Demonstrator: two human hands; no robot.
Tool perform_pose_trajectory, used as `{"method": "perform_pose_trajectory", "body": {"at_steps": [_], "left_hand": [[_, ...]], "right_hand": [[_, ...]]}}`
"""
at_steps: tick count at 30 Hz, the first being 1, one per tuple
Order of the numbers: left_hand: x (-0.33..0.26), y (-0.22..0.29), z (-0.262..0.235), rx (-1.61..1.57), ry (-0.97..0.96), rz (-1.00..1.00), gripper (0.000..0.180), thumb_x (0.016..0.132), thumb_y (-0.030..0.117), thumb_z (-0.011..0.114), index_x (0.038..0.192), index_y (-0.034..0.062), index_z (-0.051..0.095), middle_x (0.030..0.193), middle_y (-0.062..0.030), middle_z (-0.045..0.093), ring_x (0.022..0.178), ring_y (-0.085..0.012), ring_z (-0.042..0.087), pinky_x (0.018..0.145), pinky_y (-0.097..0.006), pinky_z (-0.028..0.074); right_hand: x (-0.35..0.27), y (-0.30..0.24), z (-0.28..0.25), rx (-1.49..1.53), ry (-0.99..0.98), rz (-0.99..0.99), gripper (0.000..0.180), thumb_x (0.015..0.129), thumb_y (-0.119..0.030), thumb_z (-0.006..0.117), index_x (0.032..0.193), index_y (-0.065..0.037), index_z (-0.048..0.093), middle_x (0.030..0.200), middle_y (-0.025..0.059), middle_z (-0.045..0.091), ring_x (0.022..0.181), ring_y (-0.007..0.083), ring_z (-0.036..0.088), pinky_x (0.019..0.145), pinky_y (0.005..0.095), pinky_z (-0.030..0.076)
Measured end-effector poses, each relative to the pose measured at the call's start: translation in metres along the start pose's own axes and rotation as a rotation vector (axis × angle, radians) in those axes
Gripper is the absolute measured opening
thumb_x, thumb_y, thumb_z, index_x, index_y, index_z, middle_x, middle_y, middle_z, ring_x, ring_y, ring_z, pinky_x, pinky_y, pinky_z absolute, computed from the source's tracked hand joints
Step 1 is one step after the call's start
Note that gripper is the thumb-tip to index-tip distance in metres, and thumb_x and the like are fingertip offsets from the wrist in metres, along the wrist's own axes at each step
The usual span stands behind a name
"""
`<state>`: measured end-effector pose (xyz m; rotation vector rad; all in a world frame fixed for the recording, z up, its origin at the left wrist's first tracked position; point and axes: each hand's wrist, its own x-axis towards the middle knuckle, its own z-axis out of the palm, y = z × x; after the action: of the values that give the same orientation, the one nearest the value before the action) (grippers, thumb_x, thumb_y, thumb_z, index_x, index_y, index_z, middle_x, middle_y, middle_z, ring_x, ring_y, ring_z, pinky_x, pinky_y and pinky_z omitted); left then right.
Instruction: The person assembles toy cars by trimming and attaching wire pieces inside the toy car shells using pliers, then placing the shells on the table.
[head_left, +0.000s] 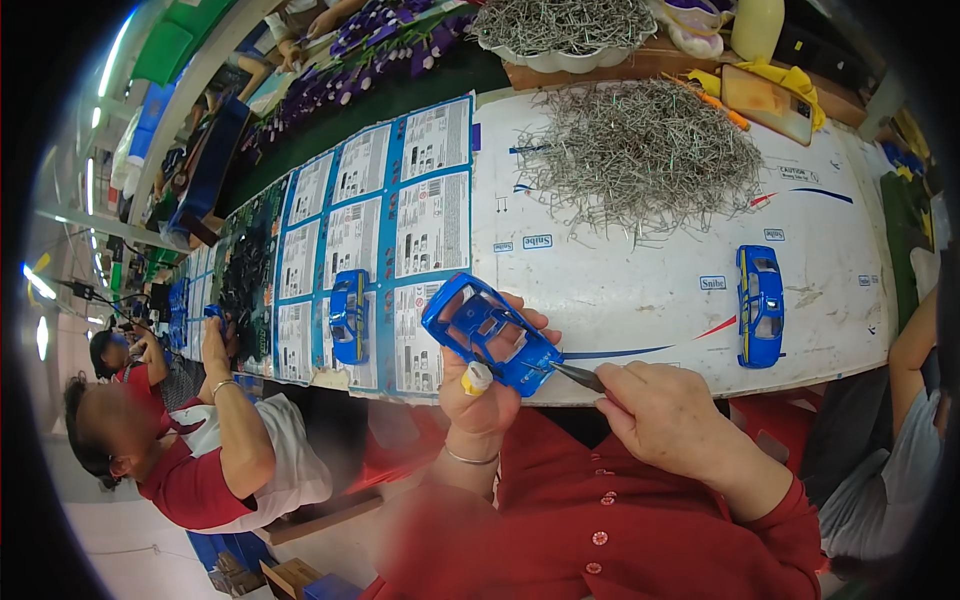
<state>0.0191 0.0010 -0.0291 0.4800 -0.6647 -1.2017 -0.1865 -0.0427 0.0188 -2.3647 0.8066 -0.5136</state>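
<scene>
My left hand (487, 388) holds a blue toy car shell (490, 330) turned underside up, just over the near edge of the white table (640, 290). A small white and yellow tube (477, 378) sticks out between its fingers. My right hand (668, 412) pinches a thin dark tool (577, 375), whose tip touches the shell's near end. A large loose heap of small metal pins (640, 155) lies on the table beyond my hands.
A blue toy car (760, 305) stands on the table at the right, another blue car (349, 315) on printed sheets (390, 230) at the left. A white bowl of pins (562, 38) sits at the back. Co-workers sit at left (200, 440) and right (895, 440).
</scene>
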Motion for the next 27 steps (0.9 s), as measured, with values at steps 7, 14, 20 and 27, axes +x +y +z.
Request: {"method": "perform_pose_trajectory", "body": {"at_steps": [7, 14, 20, 27], "left_hand": [[0.001, 0.000, 0.004, -0.114, 0.048, -0.049, 0.071, 0.076, 0.024, 0.071, 0.136, 0.0064, 0.037, 0.124, -0.0206, 0.049, 0.111, -0.0383, 0.055, 0.091, -0.056, 0.050], [-0.001, -0.001, 0.005, -0.119, 0.047, -0.060, 0.070, 0.077, 0.022, 0.070, 0.139, 0.0179, 0.035, 0.125, -0.0227, 0.048, 0.111, -0.0399, 0.054, 0.090, -0.056, 0.050], [-0.002, -0.001, 0.002, -0.126, 0.046, -0.079, 0.071, 0.078, 0.020, 0.069, 0.140, 0.0175, 0.035, 0.127, -0.0226, 0.047, 0.112, -0.0402, 0.053, 0.091, -0.056, 0.049], [-0.002, 0.000, 0.004, -0.122, 0.047, -0.100, 0.070, 0.077, 0.020, 0.070, 0.138, 0.0117, 0.036, 0.128, -0.0223, 0.047, 0.113, -0.0403, 0.053, 0.092, -0.056, 0.049]], "right_hand": [[0.001, -0.002, 0.002, -0.002, -0.030, -0.016, 0.018, 0.082, -0.018, 0.064, 0.092, -0.006, 0.055, 0.069, 0.0092, 0.057, 0.060, 0.0273, 0.060, 0.052, 0.0375, 0.048], [0.001, -0.002, 0.001, -0.043, -0.037, -0.027, 0.018, 0.082, -0.018, 0.064, 0.092, -0.006, 0.055, 0.068, 0.0081, 0.056, 0.059, 0.0255, 0.060, 0.051, 0.0362, 0.048], [0.001, -0.003, -0.002, -0.080, -0.060, -0.029, 0.018, 0.082, -0.018, 0.065, 0.093, -0.006, 0.056, 0.069, 0.0078, 0.056, 0.060, 0.0251, 0.059, 0.052, 0.0354, 0.048], [0.004, -0.003, -0.009, -0.095, -0.106, -0.018, 0.020, 0.080, -0.016, 0.065, 0.096, -0.007, 0.059, 0.074, 0.0081, 0.059, 0.065, 0.0261, 0.060, 0.056, 0.0373, 0.047]]}}
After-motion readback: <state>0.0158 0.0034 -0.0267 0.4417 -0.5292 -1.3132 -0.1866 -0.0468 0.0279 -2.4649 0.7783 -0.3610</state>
